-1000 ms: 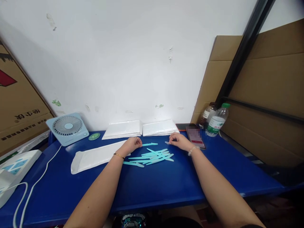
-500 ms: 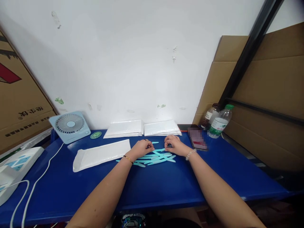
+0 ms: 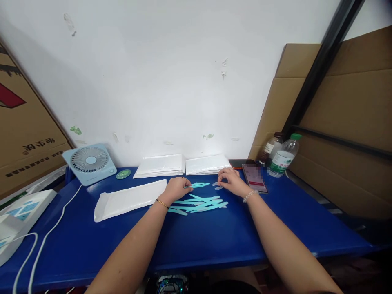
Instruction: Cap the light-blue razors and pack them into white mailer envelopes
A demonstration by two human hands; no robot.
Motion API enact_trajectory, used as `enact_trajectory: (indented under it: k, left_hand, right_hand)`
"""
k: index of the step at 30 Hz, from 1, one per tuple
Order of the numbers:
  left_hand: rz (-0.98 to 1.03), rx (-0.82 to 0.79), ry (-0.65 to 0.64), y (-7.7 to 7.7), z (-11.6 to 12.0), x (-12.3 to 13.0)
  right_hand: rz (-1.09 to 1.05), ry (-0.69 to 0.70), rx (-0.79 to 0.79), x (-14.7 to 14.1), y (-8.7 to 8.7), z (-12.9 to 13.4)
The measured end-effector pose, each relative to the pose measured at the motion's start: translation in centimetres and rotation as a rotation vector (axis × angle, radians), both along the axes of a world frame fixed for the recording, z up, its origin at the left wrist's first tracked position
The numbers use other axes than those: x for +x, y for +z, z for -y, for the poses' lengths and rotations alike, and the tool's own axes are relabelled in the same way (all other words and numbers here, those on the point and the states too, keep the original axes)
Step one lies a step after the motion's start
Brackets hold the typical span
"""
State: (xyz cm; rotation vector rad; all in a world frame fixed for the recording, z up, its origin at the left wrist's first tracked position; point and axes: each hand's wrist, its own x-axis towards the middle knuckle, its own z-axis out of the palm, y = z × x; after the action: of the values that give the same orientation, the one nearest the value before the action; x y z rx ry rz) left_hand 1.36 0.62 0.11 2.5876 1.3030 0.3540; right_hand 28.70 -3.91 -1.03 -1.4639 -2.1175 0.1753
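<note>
Two clear pieces point(image 3: 218, 188) set apart, most blue tools in the pile point(image 3: 205, 203)

Left grip point(image 3: 177, 188): thumb and fingers pinched on a blue tool point(image 3: 199, 185), its free end directed to the right. At least one more tool appears to lie along it; overlap prevents an exact count.

Right grip point(image 3: 231, 181): fingertips at the clear pieces, just beyond the free end of the tool. Whether they are closed on a piece cannot be told.

Pile: tools crossing one another on the counter point(image 3: 214, 241), nearer the wearer than the tool at the left grip. One white packet point(image 3: 131, 200) lies left of the pile; two stacks point(image 3: 161, 165) lie by the wall point(image 3: 171, 81).

Status, by judgement: early stage. A few tools and clear pieces are separated out; the larger share, in the pile, remains
</note>
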Motion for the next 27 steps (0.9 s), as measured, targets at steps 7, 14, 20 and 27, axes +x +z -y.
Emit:
enact_trajectory:
  k: [7,14,20,27]
  left_hand:
    - [0.090,0.037,0.086,-0.3,-0.6,-1.1]
    - [0.135,-0.050,-0.080,-0.1,0.9,0.0]
    - [0.137,-0.027,-0.178,0.1,2.0,0.4]
    - [0.110,0.067,-0.072,0.3,1.1,-0.2]
  right_hand:
    - [0.000,-0.023,-0.069,0.9,0.5,0.5]
    - [0.128,0.186,-0.217,-1.5,1.1,1.6]
    - [0.101,0.160,-0.148,-2.7,0.3,1.4]
    - [0.079,0.065,0.000,-1.2,0.3,0.6]
